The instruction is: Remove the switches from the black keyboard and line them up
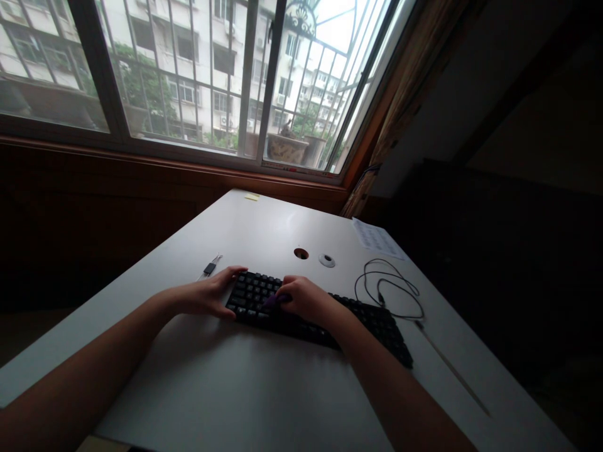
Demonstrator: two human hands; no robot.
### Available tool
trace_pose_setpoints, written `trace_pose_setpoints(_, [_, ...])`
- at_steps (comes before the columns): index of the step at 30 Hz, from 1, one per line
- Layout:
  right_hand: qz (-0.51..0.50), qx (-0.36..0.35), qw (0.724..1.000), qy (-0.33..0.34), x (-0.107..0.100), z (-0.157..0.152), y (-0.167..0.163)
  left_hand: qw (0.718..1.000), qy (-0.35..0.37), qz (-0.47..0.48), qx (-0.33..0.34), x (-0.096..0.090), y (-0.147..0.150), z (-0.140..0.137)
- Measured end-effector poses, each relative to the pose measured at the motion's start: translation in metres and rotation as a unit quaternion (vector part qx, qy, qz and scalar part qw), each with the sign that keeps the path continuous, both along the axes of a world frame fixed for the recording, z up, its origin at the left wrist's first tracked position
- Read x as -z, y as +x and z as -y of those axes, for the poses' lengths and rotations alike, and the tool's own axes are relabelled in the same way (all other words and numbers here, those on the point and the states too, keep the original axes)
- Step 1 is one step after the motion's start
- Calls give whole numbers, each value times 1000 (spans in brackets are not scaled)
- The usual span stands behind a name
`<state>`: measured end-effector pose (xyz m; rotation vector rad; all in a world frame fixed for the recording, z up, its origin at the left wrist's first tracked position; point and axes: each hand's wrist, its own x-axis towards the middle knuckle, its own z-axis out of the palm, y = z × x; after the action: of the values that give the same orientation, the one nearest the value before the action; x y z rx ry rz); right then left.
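Note:
A black keyboard (257,290) lies at a slant across the white table. My left hand (207,294) grips its left end, with the fingers at the far corner and the thumb at the near edge. Over the keys left of the middle, my right hand (301,296) is closed on a small dark purple piece (276,301), which looks like cloth and touches the keys. My right hand and forearm hide part of the keyboard's middle.
Behind the keyboard are a round hole (301,253) in the white table (188,383) and a grey ring-shaped cover (326,260). A black binder clip (210,269) lies left, a coiled cable (396,282) and thin stick (455,370) right. Printed paper (377,238) lies at the far right.

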<state>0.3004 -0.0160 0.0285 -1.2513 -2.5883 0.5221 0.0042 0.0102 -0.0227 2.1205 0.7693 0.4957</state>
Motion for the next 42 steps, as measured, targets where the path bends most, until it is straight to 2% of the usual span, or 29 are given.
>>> trace_pose_setpoints(7, [-21, 32, 999, -33, 5, 12, 42, 1000, -14, 5, 2, 0, -2, 0])
trace_pose_setpoints(18, [-53, 99, 991, -72, 6, 37, 89, 1000, 9, 6, -6, 2, -2, -1])
trace_pose_setpoints(27, [-53, 148, 985, -70, 7, 51, 124, 1000, 7, -10, -8, 1, -3, -1])
trace_pose_setpoints(35, [-47, 264, 962, -51, 12, 78, 190, 1000, 12, -1, 1, 2, -2, -2])
trace_pose_setpoints(42, [-81, 286, 953, -57, 17, 89, 215, 1000, 5, -19, 0, 2, -2, -4])
